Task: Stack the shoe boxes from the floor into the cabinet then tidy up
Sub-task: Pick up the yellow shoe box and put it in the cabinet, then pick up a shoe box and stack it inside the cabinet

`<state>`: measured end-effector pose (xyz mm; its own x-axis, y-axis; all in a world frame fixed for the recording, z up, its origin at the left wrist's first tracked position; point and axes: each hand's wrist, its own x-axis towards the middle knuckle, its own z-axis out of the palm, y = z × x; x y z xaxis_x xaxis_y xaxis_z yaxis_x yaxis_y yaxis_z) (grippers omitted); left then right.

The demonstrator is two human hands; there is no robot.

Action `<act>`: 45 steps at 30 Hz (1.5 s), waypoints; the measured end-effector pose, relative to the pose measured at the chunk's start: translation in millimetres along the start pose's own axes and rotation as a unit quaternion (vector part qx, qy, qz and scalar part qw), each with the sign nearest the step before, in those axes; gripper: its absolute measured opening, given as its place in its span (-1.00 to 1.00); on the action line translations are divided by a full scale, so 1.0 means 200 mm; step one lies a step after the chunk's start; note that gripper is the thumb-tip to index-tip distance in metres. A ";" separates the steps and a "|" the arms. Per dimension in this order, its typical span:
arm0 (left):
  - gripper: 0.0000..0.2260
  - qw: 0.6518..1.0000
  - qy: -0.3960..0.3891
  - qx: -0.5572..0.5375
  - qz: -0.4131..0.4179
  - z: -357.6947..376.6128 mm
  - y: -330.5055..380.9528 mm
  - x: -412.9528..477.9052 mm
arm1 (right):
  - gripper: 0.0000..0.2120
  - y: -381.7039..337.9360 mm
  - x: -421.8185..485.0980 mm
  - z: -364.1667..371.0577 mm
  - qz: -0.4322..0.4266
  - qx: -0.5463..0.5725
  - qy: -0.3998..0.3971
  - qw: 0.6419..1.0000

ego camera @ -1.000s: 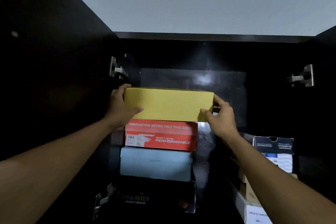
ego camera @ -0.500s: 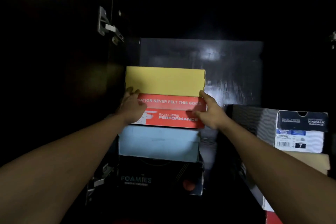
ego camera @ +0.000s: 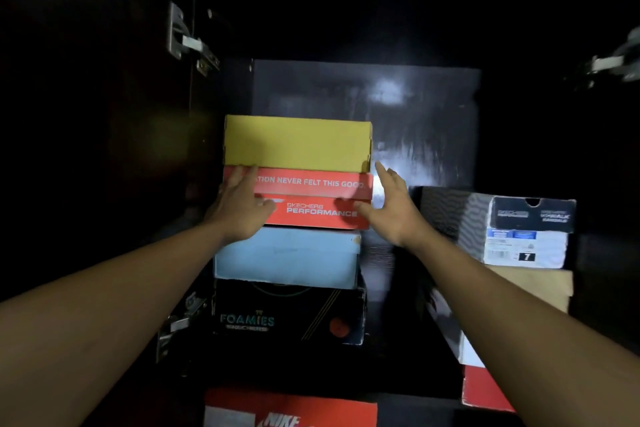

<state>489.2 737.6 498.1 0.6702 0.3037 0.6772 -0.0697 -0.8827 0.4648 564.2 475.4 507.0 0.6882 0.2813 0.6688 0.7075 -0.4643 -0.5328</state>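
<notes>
Inside the dark cabinet (ego camera: 363, 10) a stack of shoe boxes stands at the left: a yellow box (ego camera: 298, 144) on top, a red Skechers box (ego camera: 311, 199) under it, a light blue box (ego camera: 287, 258) and a black Foamies box (ego camera: 287, 312) at the bottom. My left hand (ego camera: 239, 206) lies flat against the red box's left front, fingers spread. At the red box's right end my right hand (ego camera: 389, 204) is open, fingers apart, holding nothing.
A second stack stands at the right: a black-and-white Skechers box (ego camera: 526, 232), a tan box (ego camera: 540, 288) and a red box (ego camera: 485, 388). An orange Nike box (ego camera: 291, 409) sits below. Both cabinet doors are open, with metal hinges (ego camera: 185, 40) on the sides.
The yellow box was set on the red box and both hands let go of it. The hands dropped to the red box, and the right hand has now opened beside it.
</notes>
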 end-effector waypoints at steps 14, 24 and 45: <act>-0.31 0.967 -0.229 -0.061 0.097 -0.30 1.05 -1.23 | -0.25 -0.44 -1.53 -1.06 0.108 -0.151 -0.099 0.978; -0.59 0.923 -0.289 -0.183 0.176 -0.21 1.83 -1.81 | -0.25 -0.60 -2.31 -1.91 0.227 -0.304 -0.076 0.922; -0.53 0.787 -0.593 -0.138 0.099 1.83 2.36 -3.06 | -0.28 1.35 -3.50 -2.07 0.550 -0.182 -0.024 0.814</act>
<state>316.9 4.2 93.2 0.8329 -0.5231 -0.1807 -0.3081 -0.7095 0.6337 206.3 -195.0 110.2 0.8850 -0.4455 -0.1357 -0.4311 -0.6735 -0.6004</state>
